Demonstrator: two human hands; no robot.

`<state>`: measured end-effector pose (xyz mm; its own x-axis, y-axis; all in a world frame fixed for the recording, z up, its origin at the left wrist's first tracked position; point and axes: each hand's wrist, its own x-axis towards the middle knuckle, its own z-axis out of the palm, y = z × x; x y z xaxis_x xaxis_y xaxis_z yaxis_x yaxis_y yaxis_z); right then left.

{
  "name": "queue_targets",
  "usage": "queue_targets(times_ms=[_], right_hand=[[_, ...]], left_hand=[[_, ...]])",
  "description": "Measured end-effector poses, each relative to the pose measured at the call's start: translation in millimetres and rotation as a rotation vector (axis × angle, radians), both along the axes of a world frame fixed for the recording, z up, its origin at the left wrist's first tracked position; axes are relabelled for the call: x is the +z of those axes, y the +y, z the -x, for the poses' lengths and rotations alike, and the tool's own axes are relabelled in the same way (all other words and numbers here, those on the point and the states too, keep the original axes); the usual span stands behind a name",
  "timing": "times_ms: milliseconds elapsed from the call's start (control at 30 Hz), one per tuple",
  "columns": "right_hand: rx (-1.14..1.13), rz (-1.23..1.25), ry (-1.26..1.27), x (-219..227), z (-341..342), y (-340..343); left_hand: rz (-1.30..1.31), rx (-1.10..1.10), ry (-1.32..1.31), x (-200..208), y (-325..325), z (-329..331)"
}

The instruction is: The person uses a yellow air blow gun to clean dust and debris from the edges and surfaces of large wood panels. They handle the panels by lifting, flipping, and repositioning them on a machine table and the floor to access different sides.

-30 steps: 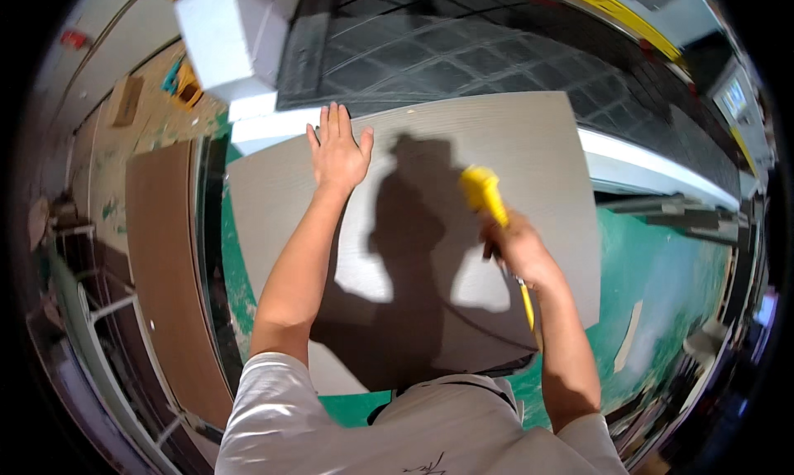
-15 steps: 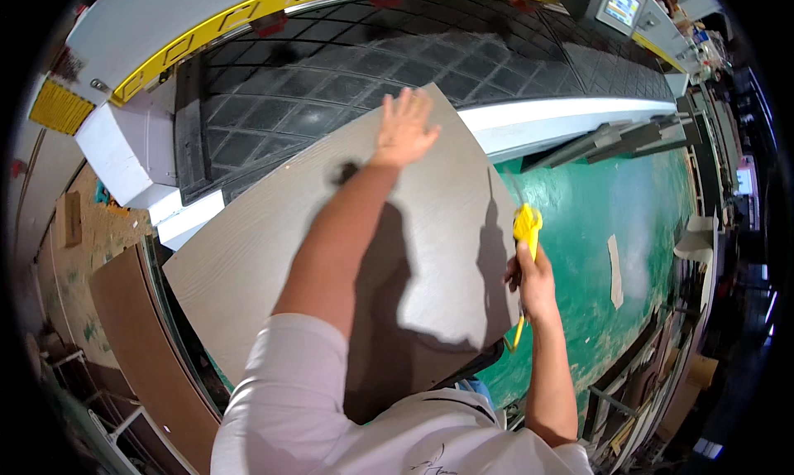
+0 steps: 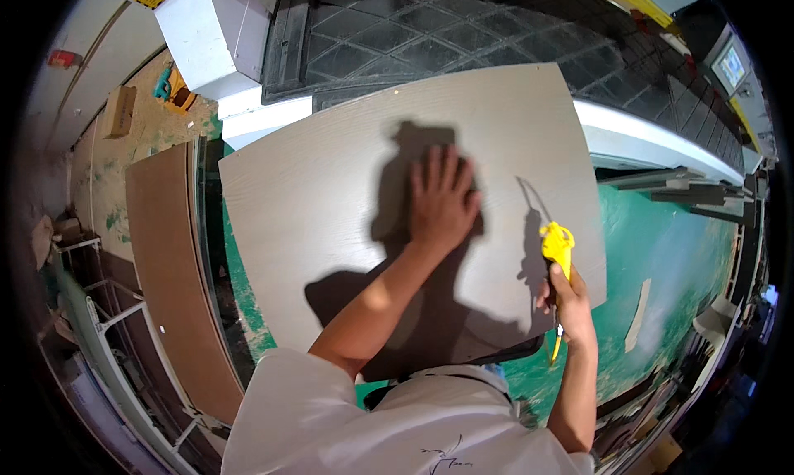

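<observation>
1. at the left, a long brown flat board [image 3: 169, 268] lies beside the work.
2. in the middle is a broad grey-brown wood-grain panel [image 3: 306, 235], its far edge by a black diamond-patterned machine bed [image 3: 356, 49].
3. over the panel's middle, the left hand [image 3: 445, 202] is palm down, its fingers straight and slightly spread, holding nothing; whether it presses the surface i cannot tell.
4. to the right, the right hand [image 3: 571, 301] has its fingers closed around a yellow plastic gun-shaped tool [image 3: 557, 242], above the panel's right part.
5. the step in hand looks like tending the panel's top face; the next move seems to call for a steady grip and a tool tip clear of the left hand.
</observation>
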<state>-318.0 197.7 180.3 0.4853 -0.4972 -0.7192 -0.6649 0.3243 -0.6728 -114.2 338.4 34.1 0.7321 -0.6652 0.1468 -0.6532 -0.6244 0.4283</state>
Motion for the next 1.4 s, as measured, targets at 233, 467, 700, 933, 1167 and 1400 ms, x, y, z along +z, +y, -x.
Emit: queue_targets(times_ms=[233,467,700,933,1167,1400], right_hand=[[0.649,-0.052,-0.022,-14.0,-40.1,88.0],[0.928,-0.361,-0.238,-11.6,1.1,118.0],[0.842,0.076,-0.014,-10.4,105.4,53.9],[0.043,0.274,-0.201,-8.1,249.4,-18.9],[0.323,-0.021,-0.190,-5.0,396.9,-3.5],[0.394,-0.110,-0.206,-38.1,463.9,-1.8]], left_hand=[[-0.438,0.608,-0.096,-19.6,206.2,-48.1],[-0.051,1.019,0.257,-7.0,393.6,-19.3],[-0.393,0.305,-0.015,36.3,364.9,183.8],[-0.456,-0.017,0.091,53.0,340.4,261.9],[-0.635,0.231,-0.174,21.0,298.2,273.4],[-0.811,0.270,-0.101,39.7,285.8,286.1]])
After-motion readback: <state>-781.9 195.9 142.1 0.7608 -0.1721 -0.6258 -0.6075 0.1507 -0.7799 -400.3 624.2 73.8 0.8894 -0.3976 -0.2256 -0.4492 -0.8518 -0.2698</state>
